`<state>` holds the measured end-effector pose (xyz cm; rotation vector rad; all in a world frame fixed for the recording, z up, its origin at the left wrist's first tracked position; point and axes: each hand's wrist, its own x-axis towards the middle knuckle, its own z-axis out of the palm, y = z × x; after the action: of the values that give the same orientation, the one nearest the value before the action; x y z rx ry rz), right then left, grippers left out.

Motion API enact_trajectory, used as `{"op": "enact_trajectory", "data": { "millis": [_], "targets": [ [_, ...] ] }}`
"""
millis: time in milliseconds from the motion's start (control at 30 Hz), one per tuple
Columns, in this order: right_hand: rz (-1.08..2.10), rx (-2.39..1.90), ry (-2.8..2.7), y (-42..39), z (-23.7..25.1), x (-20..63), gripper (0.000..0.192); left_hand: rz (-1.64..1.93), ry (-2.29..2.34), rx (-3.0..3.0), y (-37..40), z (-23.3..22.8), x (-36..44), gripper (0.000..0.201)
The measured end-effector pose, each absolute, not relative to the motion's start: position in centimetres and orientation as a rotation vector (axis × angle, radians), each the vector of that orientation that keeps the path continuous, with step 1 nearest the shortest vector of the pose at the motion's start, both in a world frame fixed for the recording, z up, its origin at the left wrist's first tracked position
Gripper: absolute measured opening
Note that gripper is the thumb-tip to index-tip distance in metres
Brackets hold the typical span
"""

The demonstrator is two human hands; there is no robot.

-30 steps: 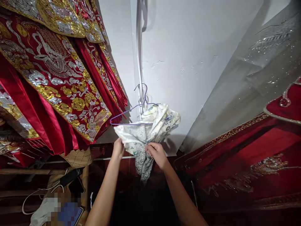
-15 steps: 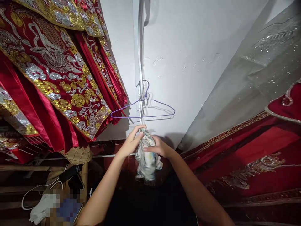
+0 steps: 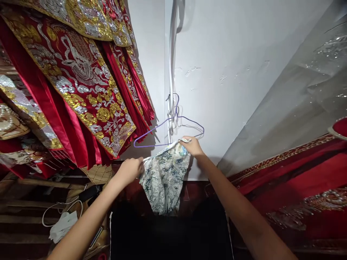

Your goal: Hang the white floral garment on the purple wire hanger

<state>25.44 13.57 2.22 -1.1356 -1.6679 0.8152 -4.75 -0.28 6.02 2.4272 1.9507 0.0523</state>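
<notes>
A white cloth with a blue-green floral print hangs spread between my two hands. My left hand grips its left top corner. My right hand grips the right top corner, raised close under the bar of a purple wire hanger. The hanger is bare and hangs by its hook on a white cord or pipe against the white wall.
Red garments with gold and silver embroidery hang at the left. A red embroidered fabric and a sheer silvery cloth lie at the right. Below left are a white cable and white cloth on wooden shelving. A dark surface lies beneath.
The cloth was pulled off the hanger and bunched between both hands. Now my hands have moved apart and spread it flat, the right hand rising to the hanger bar.
</notes>
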Motion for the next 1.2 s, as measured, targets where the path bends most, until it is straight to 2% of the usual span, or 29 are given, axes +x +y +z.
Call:
{"op": "enact_trajectory", "data": {
  "millis": [67,333,500,633,767,933,1067,1100,1200],
  "targets": [
    [0.825,-1.125,-1.667,12.3,2.0,26.8,0.018,0.051,1.962,2.476,0.1,6.6,-5.6,0.029],
    [0.784,-1.211,-1.636,8.1,4.2,30.2,0.016,0.661,1.779,2.668,2.8,10.1,-5.2,0.027],
    [0.894,-1.183,-1.688,6.5,5.1,28.5,0.017,0.837,1.326,2.779,5.3,13.2,-2.8,0.025],
    [0.891,-1.094,-1.754,4.6,5.8,28.4,0.043,1.047,1.205,2.636,7.5,13.5,-1.4,0.024],
    [0.513,-1.287,-1.444,4.1,7.4,31.7,0.074,1.059,1.285,2.628,8.6,12.8,-1.5,0.033],
    [0.268,-1.380,-1.465,4.8,10.3,34.8,0.056,0.983,1.304,2.708,8.4,12.8,-1.1,0.032],
    [0.117,-1.406,-1.435,4.7,10.8,34.8,0.080,1.003,1.345,2.696,8.2,12.7,-0.5,0.031],
    [0.121,-1.406,-1.462,4.6,10.7,35.0,0.080,1.017,1.352,2.698,8.3,12.7,-0.4,0.031],
    [0.266,-1.420,-1.605,4.6,11.0,36.2,0.050,1.088,1.427,2.685,8.5,12.9,-1.0,0.027]
  ]
}}
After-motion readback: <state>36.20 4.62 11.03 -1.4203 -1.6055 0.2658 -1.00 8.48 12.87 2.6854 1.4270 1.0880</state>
